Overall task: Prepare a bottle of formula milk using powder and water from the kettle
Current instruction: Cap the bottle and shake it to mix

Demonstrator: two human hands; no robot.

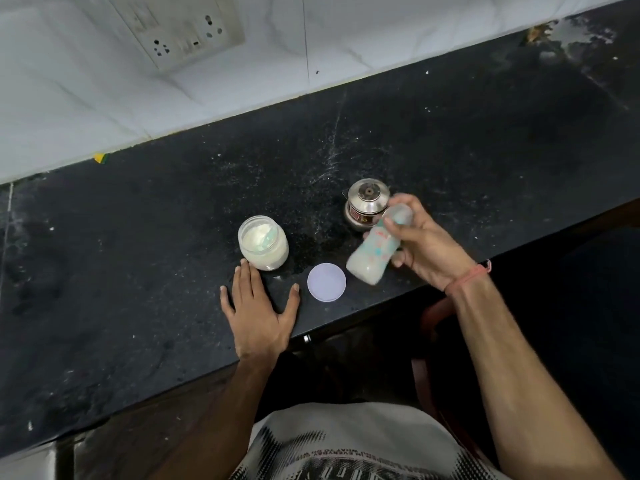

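My right hand point(424, 249) grips a baby bottle point(372, 254) of white milk around its upper part, with the cap end up near my fingers. The bottle is tilted and blurred, above the black counter point(138, 271). Just behind it stands a small steel kettle point(365, 206) with its lid on. An open glass jar of white powder point(263, 242) sits to the left, a pale scoop inside it. My left hand point(259, 310) lies flat on the counter, fingers straight, fingertips next to the jar's base. The jar's round white lid point(326, 282) lies between my hands.
A white tiled wall with a socket plate point(183, 29) runs along the back of the counter. Powder specks and a white smear point(575, 39) mark the counter at the far right. The counter's front edge runs diagonally just below my hands.
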